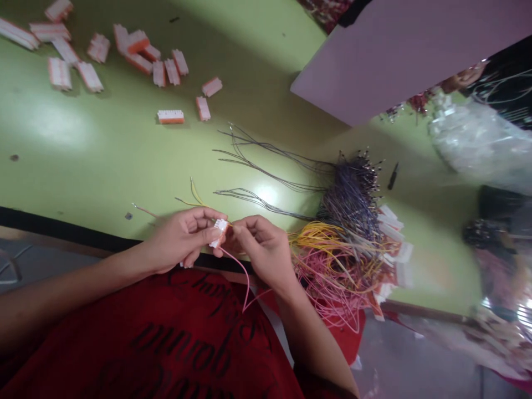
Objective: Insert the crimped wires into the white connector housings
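Green table (pixel 103 160) carries many loose white-and-orange connectors (pixel 137 50) and a heap of wires (pixel 344 238) (both seem mostly unworked), while the left hand (pixel 178 238) pinches a small white connector (pixel 219 231) and the right hand (pixel 261 246) pinches a pink wire (pixel 245 277) at it; a clear bag (pixel 477 144) holds something unclear.

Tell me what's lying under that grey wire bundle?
Under the grey wire bundle lie yellow wires, pink wires and white connectors; whatever sits deeper is covered.

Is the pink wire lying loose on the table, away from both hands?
No, the pink wire runs from the white connector pinched between the left hand and right hand.
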`<state>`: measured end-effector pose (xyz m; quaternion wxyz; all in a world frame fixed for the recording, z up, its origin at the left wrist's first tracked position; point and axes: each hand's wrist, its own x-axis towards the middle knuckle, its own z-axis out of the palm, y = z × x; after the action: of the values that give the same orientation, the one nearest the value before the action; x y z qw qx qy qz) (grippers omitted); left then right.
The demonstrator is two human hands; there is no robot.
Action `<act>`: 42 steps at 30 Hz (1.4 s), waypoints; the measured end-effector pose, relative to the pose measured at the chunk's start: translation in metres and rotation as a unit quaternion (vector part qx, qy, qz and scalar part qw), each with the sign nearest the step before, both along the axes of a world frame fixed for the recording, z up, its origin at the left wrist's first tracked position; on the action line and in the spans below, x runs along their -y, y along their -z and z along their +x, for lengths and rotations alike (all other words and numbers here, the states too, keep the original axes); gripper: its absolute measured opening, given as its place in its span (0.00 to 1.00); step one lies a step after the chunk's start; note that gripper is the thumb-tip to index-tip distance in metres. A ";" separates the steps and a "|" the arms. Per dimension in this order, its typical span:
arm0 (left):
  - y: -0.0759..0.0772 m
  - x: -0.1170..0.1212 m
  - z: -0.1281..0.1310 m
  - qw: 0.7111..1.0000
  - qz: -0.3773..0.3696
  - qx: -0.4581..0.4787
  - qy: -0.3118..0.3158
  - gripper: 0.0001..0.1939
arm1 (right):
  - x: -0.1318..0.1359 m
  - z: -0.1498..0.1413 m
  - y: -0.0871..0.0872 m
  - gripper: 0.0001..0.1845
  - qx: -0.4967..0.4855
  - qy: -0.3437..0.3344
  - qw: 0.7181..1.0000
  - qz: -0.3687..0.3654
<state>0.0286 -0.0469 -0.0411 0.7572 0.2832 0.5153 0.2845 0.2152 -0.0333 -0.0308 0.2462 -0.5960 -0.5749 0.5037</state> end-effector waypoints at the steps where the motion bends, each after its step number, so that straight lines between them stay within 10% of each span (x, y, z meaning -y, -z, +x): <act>1: 0.000 -0.001 0.000 1.000 0.000 0.003 -0.004 0.18 | -0.006 0.006 0.003 0.10 0.057 -0.006 0.997 0.055; 8: 0.005 -0.010 0.001 0.999 -0.019 0.025 0.007 0.14 | -0.038 0.038 0.040 0.11 0.390 -0.086 0.865 0.304; 20: 0.001 -0.020 0.022 0.999 -0.030 0.026 0.017 0.11 | -0.005 0.021 -0.007 0.05 0.070 -0.068 0.976 0.193; 30: 0.007 -0.024 0.021 0.999 -0.022 0.021 -0.020 0.14 | -0.008 0.016 -0.014 0.08 0.080 -0.036 0.967 0.240; 42: 0.008 -0.026 0.022 0.998 -0.028 0.055 -0.002 0.22 | -0.010 0.023 -0.006 0.10 0.113 0.022 0.990 0.084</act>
<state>0.0504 -0.0209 -0.0496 0.7917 0.2451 0.4807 0.2866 0.2377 -0.0233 -0.0245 0.2401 -0.6384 -0.6263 0.3776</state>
